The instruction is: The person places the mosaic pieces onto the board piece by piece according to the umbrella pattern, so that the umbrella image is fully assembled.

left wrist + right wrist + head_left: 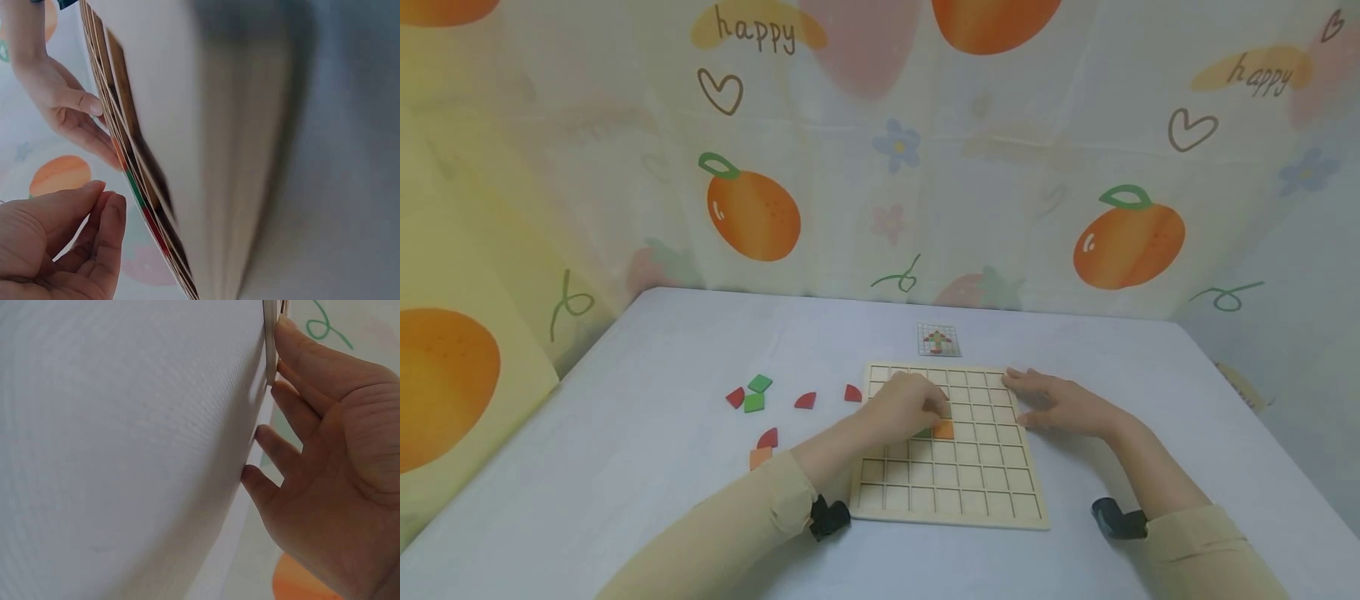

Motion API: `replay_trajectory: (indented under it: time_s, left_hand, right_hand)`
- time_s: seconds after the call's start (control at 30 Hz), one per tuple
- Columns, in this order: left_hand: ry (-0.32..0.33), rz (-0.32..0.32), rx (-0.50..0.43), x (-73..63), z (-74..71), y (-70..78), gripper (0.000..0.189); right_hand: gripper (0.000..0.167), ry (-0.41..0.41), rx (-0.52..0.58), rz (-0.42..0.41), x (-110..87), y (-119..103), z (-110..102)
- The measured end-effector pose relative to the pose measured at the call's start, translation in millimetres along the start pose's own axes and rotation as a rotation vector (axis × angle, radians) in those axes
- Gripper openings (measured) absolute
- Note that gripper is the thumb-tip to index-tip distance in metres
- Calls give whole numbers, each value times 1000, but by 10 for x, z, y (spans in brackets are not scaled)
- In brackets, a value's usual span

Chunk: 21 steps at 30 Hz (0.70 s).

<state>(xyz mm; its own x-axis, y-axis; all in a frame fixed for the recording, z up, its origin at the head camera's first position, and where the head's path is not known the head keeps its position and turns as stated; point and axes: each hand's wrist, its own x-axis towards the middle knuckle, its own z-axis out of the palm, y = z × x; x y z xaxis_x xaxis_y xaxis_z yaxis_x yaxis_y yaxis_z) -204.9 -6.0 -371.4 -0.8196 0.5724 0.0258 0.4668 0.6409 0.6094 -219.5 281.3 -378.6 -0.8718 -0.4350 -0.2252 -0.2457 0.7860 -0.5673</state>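
Observation:
A pale gridded board [955, 500] lies on the table. Over its upper middle is my left hand [902, 408], thumb and forefinger brought together; any piece between them is hidden. Just under those fingertips an orange square tile [943, 430] sits in a grid cell, beside a partly covered green tile [922, 433]. The left wrist view shows the left hand [69, 244] close above the board, with a red tile [154, 229] in line with the green and orange ones. My right hand [1067, 404] rests at the board's upper right edge, fingers extended [300, 412].
Left of the board lie two green squares [754, 403], several red quarter-round tiles [806, 402] and an orange square [761, 457]. A small pattern card [937, 340] lies beyond the board's far edge. A printed curtain [850, 183] hangs behind the white table [625, 433].

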Motion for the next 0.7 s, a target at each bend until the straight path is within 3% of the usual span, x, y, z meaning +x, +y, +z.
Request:
replay_trajectory:
  time_s: [0.23, 0.47, 0.7]
  left_hand:
    - [33, -13, -54, -69, -83, -69, 10]
    - [33, -101, -132, -145, -247, -99, 14]
    - [94, -161, -157, -257, -455, -193, 16]
  right_hand:
    - [72, -1, 6, -2, -10, -7, -5]
    - [72, 4, 1, -2, -6, 7, 2]
    - [71, 7, -1, -2, -1, 12, 9]
